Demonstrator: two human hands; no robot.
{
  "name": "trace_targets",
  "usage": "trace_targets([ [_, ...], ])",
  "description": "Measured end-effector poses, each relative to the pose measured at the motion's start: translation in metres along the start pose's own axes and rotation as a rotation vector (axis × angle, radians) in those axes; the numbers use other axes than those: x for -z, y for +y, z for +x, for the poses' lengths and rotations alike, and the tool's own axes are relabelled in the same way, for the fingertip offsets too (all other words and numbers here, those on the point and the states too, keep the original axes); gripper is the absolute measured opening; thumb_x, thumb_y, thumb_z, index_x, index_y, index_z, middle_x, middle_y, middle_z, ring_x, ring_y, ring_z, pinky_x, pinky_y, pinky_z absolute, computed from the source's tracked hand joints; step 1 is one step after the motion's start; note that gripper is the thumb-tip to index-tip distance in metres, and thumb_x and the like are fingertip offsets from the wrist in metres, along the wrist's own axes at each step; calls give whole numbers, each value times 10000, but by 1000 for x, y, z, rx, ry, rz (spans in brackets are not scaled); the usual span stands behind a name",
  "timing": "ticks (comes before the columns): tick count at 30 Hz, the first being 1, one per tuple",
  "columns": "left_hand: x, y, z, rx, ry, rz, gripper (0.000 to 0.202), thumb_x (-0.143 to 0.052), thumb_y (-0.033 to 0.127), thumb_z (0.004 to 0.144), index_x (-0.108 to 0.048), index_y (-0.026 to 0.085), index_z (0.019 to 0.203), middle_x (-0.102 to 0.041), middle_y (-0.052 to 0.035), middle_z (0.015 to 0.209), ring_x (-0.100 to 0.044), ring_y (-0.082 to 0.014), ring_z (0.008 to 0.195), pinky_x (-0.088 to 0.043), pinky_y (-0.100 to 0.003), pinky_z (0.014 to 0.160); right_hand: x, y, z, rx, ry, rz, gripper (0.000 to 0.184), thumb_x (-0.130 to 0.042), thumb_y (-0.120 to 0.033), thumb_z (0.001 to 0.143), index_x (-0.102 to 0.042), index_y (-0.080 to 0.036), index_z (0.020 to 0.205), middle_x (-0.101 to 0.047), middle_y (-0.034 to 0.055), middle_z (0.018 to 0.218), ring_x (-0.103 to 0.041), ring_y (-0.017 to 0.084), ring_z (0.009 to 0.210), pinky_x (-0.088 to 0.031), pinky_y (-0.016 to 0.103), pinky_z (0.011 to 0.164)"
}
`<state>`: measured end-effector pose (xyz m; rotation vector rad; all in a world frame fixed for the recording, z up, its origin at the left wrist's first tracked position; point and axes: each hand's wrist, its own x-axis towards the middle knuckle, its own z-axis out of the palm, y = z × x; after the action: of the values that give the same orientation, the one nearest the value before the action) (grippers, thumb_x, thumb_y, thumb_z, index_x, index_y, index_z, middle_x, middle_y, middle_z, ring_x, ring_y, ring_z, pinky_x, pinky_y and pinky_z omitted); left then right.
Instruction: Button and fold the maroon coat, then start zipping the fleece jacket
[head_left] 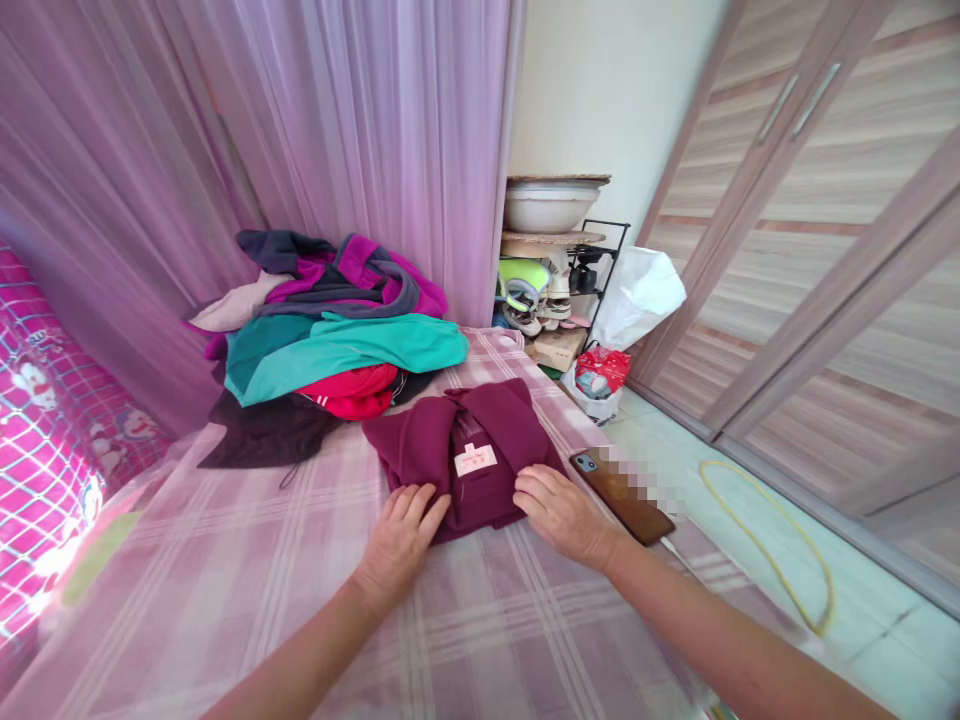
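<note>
Plaid bedsheet (225,580) | clothes heap (345,345) behind, phone (622,497) at right | left hand (401,527), right hand (559,512) on maroon garment (420,440); cannot tell if gripping

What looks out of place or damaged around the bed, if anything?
Nothing appears spilled or damaged. The phone lies near the edge of the bed, close to the right hand: an awkward spot beside the maroon garment. A yellow cord lies in a loose loop on the floor, which looks untidy.
</note>
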<state>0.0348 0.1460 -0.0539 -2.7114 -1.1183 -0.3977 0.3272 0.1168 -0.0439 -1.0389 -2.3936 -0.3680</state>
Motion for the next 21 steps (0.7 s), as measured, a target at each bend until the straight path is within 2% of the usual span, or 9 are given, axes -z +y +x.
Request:
trace_targets([
  [2,8,-8,-9,-32,-10,-94,514,-562,232,850,-543,261,1362,-618,-120,1300,-592,-299,1173,-508,-512,995,9,-6,4,7,-12,23,219,-480,-125,882,-643,-208,1003,-668,96,1011,-593,241,1062,-506,448,946],
  [4,29,-22,-6,-30,7,-174,449,-551,356,889,-573,239,1322,-668,-120,1196,-638,-282,1077,-533,-471,951,25,-4,21,-10,-13,33,160,-499,-164,896,-641,-200,960,-668,89,949,-607,230,951,-505,414,866],
  [7,55,-48,20,136,120,-199,426,-473,457,930,-603,218,1258,-691,-116,1128,-644,-275,1063,-507,-447,986,42,11,59,-141,11,-5,173,-479,-228,933,-646,-189,946,-672,97,950,-601,225,894,-472,397,852],
  [9,61,-65,41,305,168,-213,474,-449,457,923,-572,195,1298,-645,-137,1257,-587,-290,1197,-451,-446,1065,43,24,83,-299,28,-17,210,-487,-272,933,-653,-174,1015,-671,121,1039,-593,251,995,-448,411,922],
  [12,55,-86,55,460,-33,-332,529,-415,367,895,-516,168,1374,-593,-137,1373,-560,-287,1261,-442,-435,1086,29,39,103,-542,-79,30,395,-538,-407,907,-627,-164,1206,-621,155,1250,-547,297,1181,-410,441,1020],
  [14,47,-96,50,420,-166,-407,556,-404,308,875,-490,181,1410,-566,-116,1422,-543,-274,1292,-431,-435,1100,14,46,101,-685,-203,71,537,-578,-451,873,-576,-164,1327,-548,176,1376,-512,326,1259,-394,462,1051],
  [15,43,-99,45,370,-183,-421,578,-416,287,864,-467,191,1433,-528,-107,1464,-509,-267,1330,-409,-435,1121,7,48,98,-736,-250,92,572,-588,-434,863,-553,-164,1367,-521,183,1410,-503,333,1277,-389,465,1060],
  [18,32,-103,30,250,-122,-352,665,-516,258,826,-410,189,1479,-396,-128,1560,-408,-274,1412,-363,-440,1154,-2,57,92,-807,-290,154,562,-581,-329,854,-553,-168,1392,-533,177,1409,-518,320,1277,-387,439,1072],
  [21,26,-104,33,220,-25,-184,636,-614,271,820,-474,184,1434,-459,-160,1507,-456,-312,1367,-392,-473,1122,13,69,104,-851,-290,198,514,-598,-273,821,-628,-187,1326,-613,133,1336,-558,300,1235,-409,393,1057],
])
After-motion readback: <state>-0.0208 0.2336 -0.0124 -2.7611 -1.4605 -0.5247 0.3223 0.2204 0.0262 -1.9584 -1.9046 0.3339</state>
